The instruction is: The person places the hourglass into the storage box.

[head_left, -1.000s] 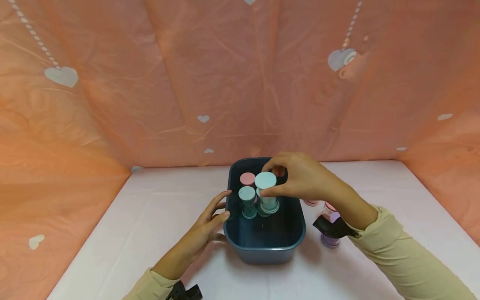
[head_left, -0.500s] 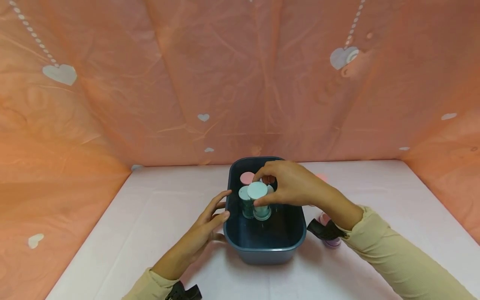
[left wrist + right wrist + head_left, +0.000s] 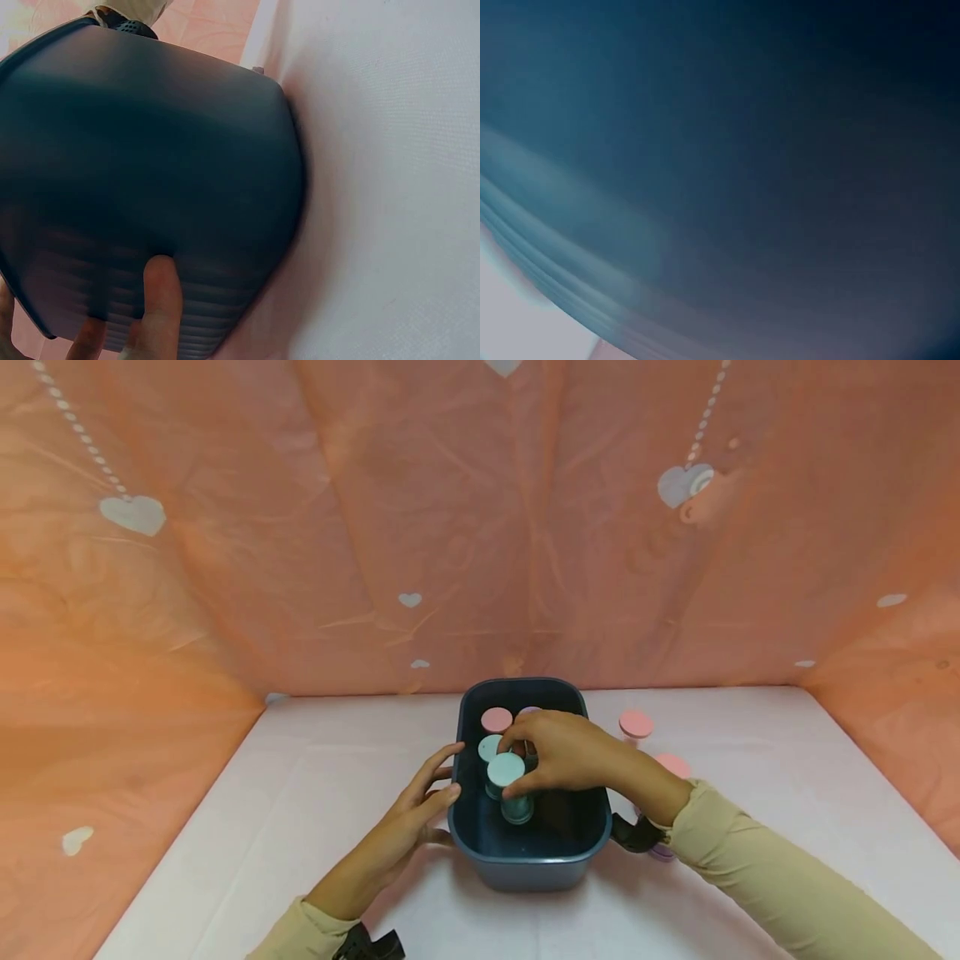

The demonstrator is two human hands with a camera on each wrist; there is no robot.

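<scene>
My right hand (image 3: pixel 562 747) reaches into a dark blue plastic tub (image 3: pixel 528 860) and pinches a teal-capped sand timer (image 3: pixel 517 810) between thumb and fingers. The timer stands upright, low inside the tub. Just behind it is another teal-capped sand timer (image 3: pixel 487 747), partly covered. A pink-capped sand timer (image 3: pixel 497 720) and a purple-capped one (image 3: pixel 530 710) stand farther back in the tub. My left hand (image 3: pixel 408 814) rests against the tub's left side, fingertips at the rim. In the left wrist view, extended fingers (image 3: pixel 162 292) touch the tub's outer wall (image 3: pixel 150 150).
Right of the tub, a pink-capped sand timer (image 3: pixel 636 724) stands on the white table (image 3: pixel 360 735). Nearer me are another pink cap (image 3: pixel 672 766) and a purple base (image 3: pixel 662 852), partly behind my right forearm. Dark tub wall (image 3: pixel 705 150) fills most of the right wrist view.
My right hand has carried the teal-capped sand timer toward me and slightly left inside the tub. The pink-capped timers beyond my forearm have come into sight. My left hand has stayed put.
</scene>
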